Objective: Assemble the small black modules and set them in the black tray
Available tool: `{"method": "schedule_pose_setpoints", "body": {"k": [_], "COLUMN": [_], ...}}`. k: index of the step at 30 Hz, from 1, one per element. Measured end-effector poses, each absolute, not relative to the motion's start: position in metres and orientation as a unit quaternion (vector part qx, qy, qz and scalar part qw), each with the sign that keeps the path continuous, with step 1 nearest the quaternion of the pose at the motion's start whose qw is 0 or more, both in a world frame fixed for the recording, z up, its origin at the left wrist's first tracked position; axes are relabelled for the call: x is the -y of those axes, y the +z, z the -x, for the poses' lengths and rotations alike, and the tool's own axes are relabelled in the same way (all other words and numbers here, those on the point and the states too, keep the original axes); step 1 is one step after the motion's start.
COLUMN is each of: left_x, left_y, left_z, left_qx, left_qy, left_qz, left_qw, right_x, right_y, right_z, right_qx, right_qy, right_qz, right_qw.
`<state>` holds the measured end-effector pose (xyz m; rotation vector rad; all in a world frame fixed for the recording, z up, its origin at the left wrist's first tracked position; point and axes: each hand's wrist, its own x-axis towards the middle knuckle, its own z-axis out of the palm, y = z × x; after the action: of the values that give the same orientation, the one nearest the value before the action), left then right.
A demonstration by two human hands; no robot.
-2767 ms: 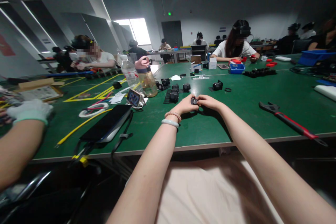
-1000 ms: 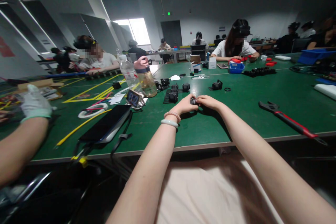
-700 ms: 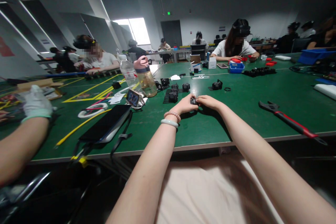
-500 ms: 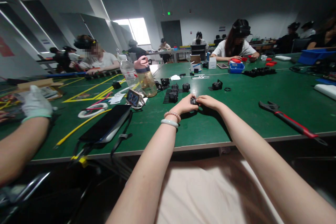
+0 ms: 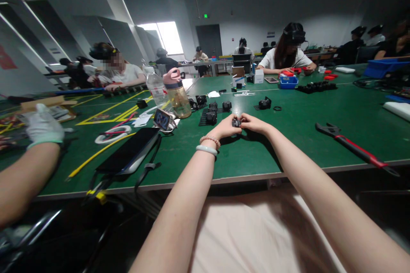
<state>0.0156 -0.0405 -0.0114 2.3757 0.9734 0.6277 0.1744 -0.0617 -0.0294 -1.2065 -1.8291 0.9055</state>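
Note:
Between my hands, just above the green tabletop [image 5: 256, 153], is a small black part [image 5: 236, 123]; its exact kind is too small to make out. My left hand [image 5: 226, 126] has its fingers closed around the part from the left. From the right, the fingertips of my right hand [image 5: 251, 123] pinch its edge. Several black parts with comb-like strips [image 5: 209, 116] lie just beyond my left hand. Another black part [image 5: 264, 103] and a small black ring [image 5: 277, 108] lie beyond my right hand.
Right of me lies a red-handled adjustable wrench [image 5: 352, 147]. Leftward are a tablet-like black device [image 5: 130, 151], a small phone on a stand [image 5: 162, 119], a drink bottle [image 5: 178, 98] and a yellow cable [image 5: 99, 155]. A co-worker's gloved hand [image 5: 43, 126] is at far left. A blue bin [image 5: 288, 82] stands opposite.
My right fingertips have shifted slightly left and up against the small black part, and it has turned a little. The rest looks the same.

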Motion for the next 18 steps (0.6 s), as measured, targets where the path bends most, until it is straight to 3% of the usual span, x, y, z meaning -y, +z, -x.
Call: {"method": "schedule_pose_setpoints", "body": {"k": [18], "left_x": [0.0447], "left_y": [-0.0079], "left_z": [-0.0158], "left_qx": [-0.36], "left_qy": [0.228], "left_qz": [-0.871], "left_qw": [0.244], "right_x": [0.0586], "right_y": [-0.0284], "right_z": [-0.1757], "right_qx": [0.72], "right_qy": [0.345], "right_qz": [0.484], "right_qw": [0.359]}}
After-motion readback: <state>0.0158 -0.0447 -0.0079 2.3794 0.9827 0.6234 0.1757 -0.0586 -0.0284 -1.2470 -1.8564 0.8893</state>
